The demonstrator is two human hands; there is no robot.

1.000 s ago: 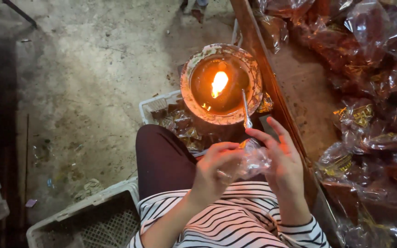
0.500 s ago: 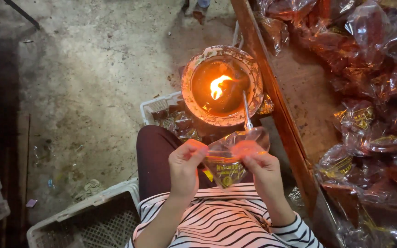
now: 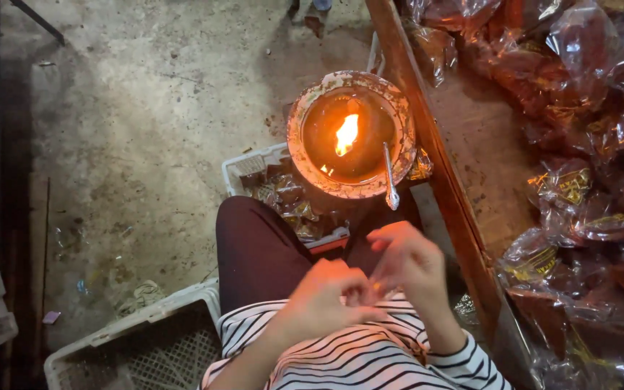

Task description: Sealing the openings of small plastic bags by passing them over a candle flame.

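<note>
My left hand [image 3: 324,297] and my right hand [image 3: 407,261] are close together over my lap, above my striped shirt. Their fingers are curled and the fingertips meet around a small yellowish spot. What they pinch is hidden and blurred, and no plastic bag shows between them. Just beyond my hands stands a round clay lamp bowl [image 3: 305,162] with a burning flame [image 3: 346,134]. A metal spoon [image 3: 390,177] rests on the bowl's right rim.
A white crate [image 3: 248,167] of small wrapped packets sits under the lamp. A wooden table edge [image 3: 435,155] runs along the right, piled with filled clear plastic bags [image 3: 579,195]. Another white plastic crate [image 3: 135,339] stands at lower left on the concrete floor.
The clear plastic bag held between both hands earlier is no longer visible. My hands have dropped lower and come together, with fingers curled inward.
</note>
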